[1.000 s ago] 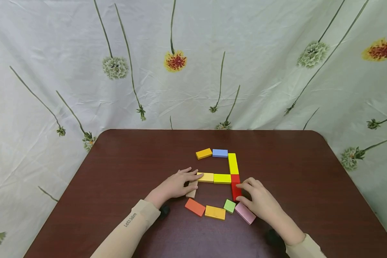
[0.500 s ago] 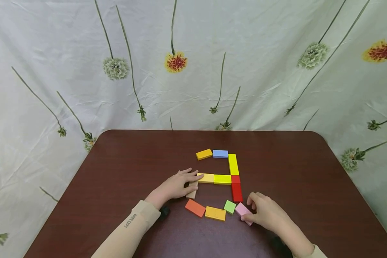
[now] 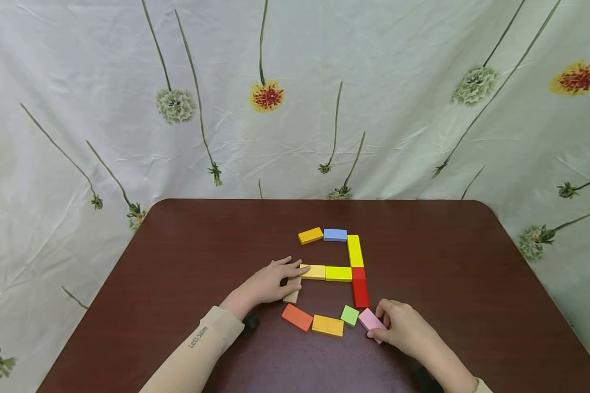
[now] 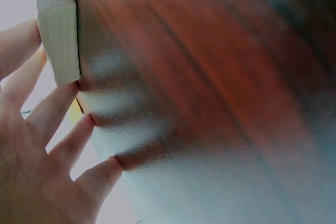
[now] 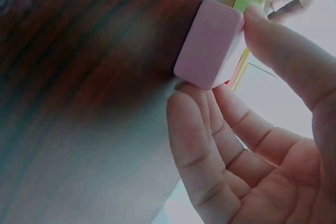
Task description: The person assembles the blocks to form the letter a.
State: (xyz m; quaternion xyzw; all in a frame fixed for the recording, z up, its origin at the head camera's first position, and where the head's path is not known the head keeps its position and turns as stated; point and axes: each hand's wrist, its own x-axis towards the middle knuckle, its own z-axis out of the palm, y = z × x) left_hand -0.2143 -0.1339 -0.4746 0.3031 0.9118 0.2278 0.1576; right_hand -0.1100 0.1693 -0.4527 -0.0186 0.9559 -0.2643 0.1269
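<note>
At the lower right of the block layout, my right hand [image 3: 407, 327] pinches a pink block [image 3: 371, 320] between thumb and fingers. The right wrist view shows the pink block [image 5: 210, 45] close up, its end facing the camera and the thumb on one side. My left hand [image 3: 267, 281] lies with spread fingers over a plain wooden block [image 3: 291, 296], one fingertip on a pale yellow block [image 3: 316, 272]. Close by in the left wrist view, the wooden block [image 4: 59, 38] touches the fingers, and other fingertips reach the table.
An orange-red block [image 3: 297, 317], an amber block [image 3: 328, 326] and a green block [image 3: 350, 315] form the near row. Red blocks [image 3: 360, 293] and a yellow block [image 3: 355, 251] line the right side. A blue block [image 3: 335, 234] lies at the back on the brown table [image 3: 201, 234].
My right hand has moved from the red block toward me, down to the pink block, and now grips it. The left hand stays in place.
</note>
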